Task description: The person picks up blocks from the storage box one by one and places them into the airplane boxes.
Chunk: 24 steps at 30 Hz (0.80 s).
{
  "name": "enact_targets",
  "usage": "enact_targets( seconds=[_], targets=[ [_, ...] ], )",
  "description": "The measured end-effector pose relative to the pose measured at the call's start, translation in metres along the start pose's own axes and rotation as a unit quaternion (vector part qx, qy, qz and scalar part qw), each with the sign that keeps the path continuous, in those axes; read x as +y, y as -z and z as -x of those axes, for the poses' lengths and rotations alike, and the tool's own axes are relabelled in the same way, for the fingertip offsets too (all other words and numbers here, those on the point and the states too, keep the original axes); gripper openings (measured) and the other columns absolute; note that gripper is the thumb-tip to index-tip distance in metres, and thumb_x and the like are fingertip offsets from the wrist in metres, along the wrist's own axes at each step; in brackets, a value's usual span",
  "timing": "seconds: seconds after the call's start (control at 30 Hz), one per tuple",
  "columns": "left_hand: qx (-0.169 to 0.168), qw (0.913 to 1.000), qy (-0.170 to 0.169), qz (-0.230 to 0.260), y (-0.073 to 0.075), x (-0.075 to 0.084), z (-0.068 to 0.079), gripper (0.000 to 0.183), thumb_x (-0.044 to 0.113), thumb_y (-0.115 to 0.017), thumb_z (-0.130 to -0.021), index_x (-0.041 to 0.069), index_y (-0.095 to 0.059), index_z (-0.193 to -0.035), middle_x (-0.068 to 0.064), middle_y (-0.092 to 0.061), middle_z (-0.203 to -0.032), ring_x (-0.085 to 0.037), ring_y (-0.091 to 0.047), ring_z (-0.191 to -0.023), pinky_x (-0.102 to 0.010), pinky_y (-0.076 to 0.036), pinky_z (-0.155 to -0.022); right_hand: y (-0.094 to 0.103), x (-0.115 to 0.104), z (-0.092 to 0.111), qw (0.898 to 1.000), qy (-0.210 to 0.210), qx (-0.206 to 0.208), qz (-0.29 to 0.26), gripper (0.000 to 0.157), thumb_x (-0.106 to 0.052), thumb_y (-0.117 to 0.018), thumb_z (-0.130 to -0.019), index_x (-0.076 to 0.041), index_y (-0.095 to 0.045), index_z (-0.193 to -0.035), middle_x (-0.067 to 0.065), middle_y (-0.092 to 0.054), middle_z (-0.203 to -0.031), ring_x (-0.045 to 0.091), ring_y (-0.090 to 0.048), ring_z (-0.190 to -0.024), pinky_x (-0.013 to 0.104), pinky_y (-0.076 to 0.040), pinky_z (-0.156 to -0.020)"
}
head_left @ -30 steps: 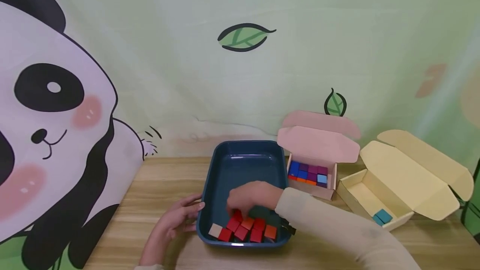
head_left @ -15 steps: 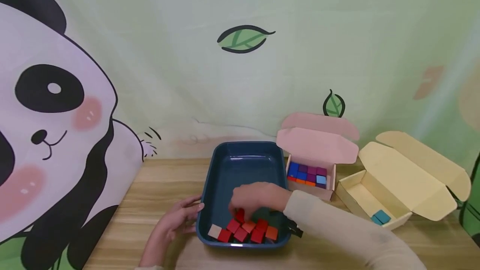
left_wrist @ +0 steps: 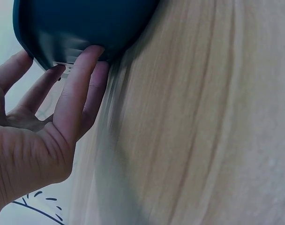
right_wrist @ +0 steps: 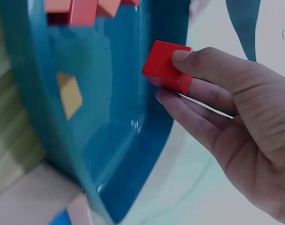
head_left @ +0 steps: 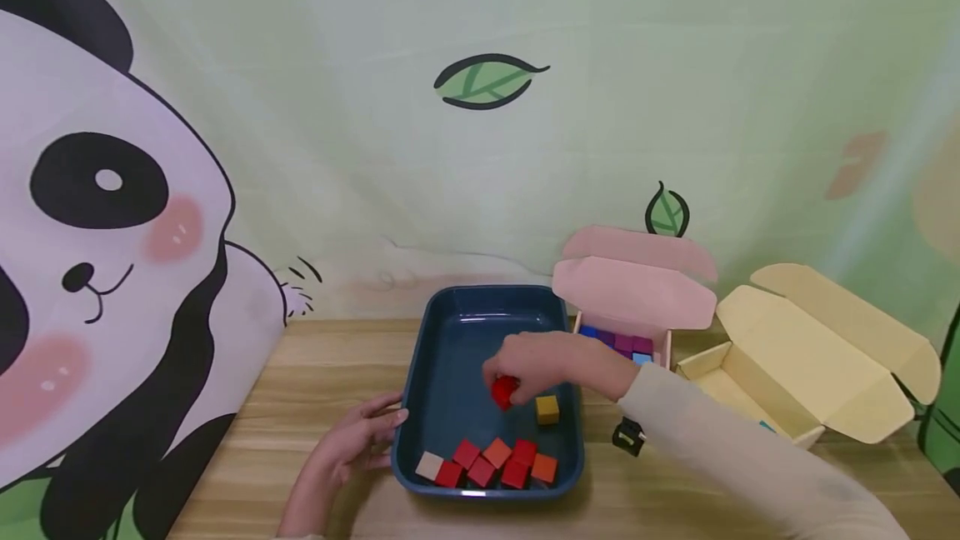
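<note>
My right hand (head_left: 534, 363) pinches a red cube (right_wrist: 167, 64) between thumb and fingers, over the dark blue tray (head_left: 459, 348). Below it, at the tray's near end, lie several red and orange cubes (head_left: 482, 470) with a whitish one (head_left: 429, 465) at the left corner. A yellow cube (head_left: 547, 410) sits by itself near the tray's right wall. At the left side my left hand (head_left: 358, 438) touches the tray's outer wall. Its extended fingers (left_wrist: 72, 93) meet that wall from outside in the left wrist view.
Right of the tray stands an open pink box (head_left: 633, 294) holding blue and purple cubes, partly behind my right forearm. Farther right is an open yellow box (head_left: 817, 357) with a bit of teal showing. A small black object (head_left: 628, 436) lies on the wooden table (head_left: 300, 382).
My right hand has lifted the red cube away from the group and moved up and to the right. The yellow cube, formerly hidden under that hand, now shows. My left hand stays put.
</note>
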<state>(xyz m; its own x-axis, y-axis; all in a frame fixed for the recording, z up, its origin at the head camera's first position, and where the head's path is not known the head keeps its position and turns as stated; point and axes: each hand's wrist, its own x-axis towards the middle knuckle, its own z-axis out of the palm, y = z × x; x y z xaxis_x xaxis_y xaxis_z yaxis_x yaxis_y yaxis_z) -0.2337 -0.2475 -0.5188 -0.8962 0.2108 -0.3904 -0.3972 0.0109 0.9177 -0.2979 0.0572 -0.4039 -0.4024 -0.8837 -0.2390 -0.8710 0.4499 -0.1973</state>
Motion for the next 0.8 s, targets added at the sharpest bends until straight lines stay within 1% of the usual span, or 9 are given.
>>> enact_targets(
  seconds=[0.2, 0.33, 0.43, 0.63, 0.8],
  targets=[
    [-0.004, 1.0000, -0.001, 0.000, 0.000, -0.001, -0.001, 0.072, 0.031, -0.069, -0.086, 0.007, -0.035, -0.145, -0.017, -0.050, -0.135, -0.021, -0.063, -0.099, -0.046, -0.053, -0.078, 0.007, 0.018, 0.027, 0.999, -0.030, 0.017, 0.023, 0.030, -0.021, -0.074, -0.082, -0.015, -0.064, -0.111, -0.004, -0.066, -0.094, 0.005, -0.055, -0.075, 0.015, -0.046, -0.066],
    [-0.003, 1.0000, -0.001, -0.002, 0.001, -0.001, -0.001, 0.071, 0.031, -0.068, -0.087, 0.007, -0.035, -0.145, -0.017, -0.050, -0.135, -0.021, -0.063, -0.099, -0.046, -0.053, -0.078, 0.009, 0.024, 0.043, 0.998, -0.047, 0.015, 0.031, 0.030, -0.020, -0.074, -0.082, -0.013, -0.066, -0.110, -0.003, -0.065, -0.094, 0.007, -0.054, -0.077, 0.016, -0.047, -0.067],
    [-0.005, 1.0000, 0.000, -0.003, 0.002, -0.002, 0.000, 0.071, 0.031, -0.068, -0.087, 0.007, -0.034, -0.145, -0.018, -0.049, -0.136, -0.021, -0.062, -0.099, -0.046, -0.053, -0.078, 0.009, 0.026, 0.052, 0.998, -0.052, 0.020, 0.034, 0.031, -0.021, -0.076, -0.081, -0.014, -0.067, -0.110, -0.005, -0.065, -0.095, 0.007, -0.054, -0.079, 0.017, -0.048, -0.068],
    [-0.008, 1.0000, 0.005, 0.001, 0.000, -0.002, 0.002, 0.072, 0.031, -0.068, -0.087, 0.007, -0.033, -0.146, -0.018, -0.048, -0.137, -0.022, -0.062, -0.100, -0.047, -0.053, -0.078, 0.006, 0.032, 0.071, 0.996, -0.035, 0.046, 0.065, 0.029, -0.022, -0.077, -0.079, -0.014, -0.068, -0.106, -0.005, -0.064, -0.094, 0.007, -0.055, -0.081, 0.018, -0.048, -0.069],
    [0.000, 1.0000, 0.006, 0.004, 0.001, -0.001, 0.001, 0.072, 0.032, -0.069, -0.086, 0.008, -0.036, -0.145, -0.017, -0.051, -0.135, -0.021, -0.063, -0.099, -0.046, -0.053, -0.078, 0.004, 0.044, 0.090, 0.995, -0.031, 0.068, 0.069, 0.030, -0.019, -0.078, -0.077, -0.011, -0.068, -0.105, -0.002, -0.064, -0.094, 0.010, -0.055, -0.083, 0.020, -0.049, -0.070]
  ],
)
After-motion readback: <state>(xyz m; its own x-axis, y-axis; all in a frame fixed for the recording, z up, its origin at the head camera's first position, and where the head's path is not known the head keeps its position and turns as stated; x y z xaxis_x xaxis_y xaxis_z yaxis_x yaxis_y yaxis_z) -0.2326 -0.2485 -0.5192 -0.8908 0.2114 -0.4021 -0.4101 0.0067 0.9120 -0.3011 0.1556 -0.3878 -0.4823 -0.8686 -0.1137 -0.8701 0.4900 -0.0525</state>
